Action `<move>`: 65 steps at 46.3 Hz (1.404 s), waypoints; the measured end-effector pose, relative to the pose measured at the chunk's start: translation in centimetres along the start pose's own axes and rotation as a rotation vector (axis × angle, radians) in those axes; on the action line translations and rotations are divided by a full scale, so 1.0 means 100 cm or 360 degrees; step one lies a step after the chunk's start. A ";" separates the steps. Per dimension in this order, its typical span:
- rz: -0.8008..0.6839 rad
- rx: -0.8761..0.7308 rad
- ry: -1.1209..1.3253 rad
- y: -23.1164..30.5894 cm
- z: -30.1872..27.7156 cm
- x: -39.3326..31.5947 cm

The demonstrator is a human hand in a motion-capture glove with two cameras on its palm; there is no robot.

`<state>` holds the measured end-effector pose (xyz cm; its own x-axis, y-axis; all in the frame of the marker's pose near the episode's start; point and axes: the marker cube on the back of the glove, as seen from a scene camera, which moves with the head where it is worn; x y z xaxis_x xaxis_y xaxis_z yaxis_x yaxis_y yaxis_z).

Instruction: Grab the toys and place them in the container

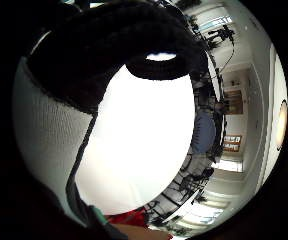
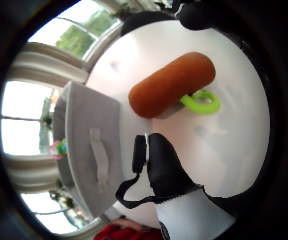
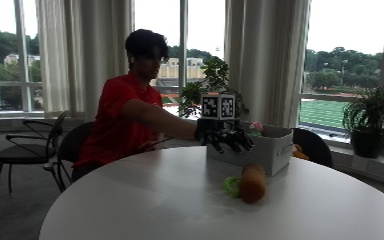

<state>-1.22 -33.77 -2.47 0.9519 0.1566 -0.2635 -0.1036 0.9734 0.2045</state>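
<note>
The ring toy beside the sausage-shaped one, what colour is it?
The ring toy is bright lime green, clearest in the thumb side palm view.

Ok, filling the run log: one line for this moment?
hand: gloved right hand open above table | toys: orange roll, green ring on table | container: beside them

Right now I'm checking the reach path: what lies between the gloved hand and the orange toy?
Only bare white table; the outside view shows the gloved hand hovering above and beyond the orange toy.
</note>
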 end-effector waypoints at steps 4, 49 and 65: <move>-0.0002 0.0001 0.0000 -0.012 0.007 -0.014; -0.0024 -0.0465 -0.0151 -0.079 0.093 -0.049; -0.0285 -0.0897 0.0138 -0.070 0.097 -0.047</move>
<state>-2.15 -42.98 6.44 0.9441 -0.0279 -0.3284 -0.1035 0.9209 -0.3759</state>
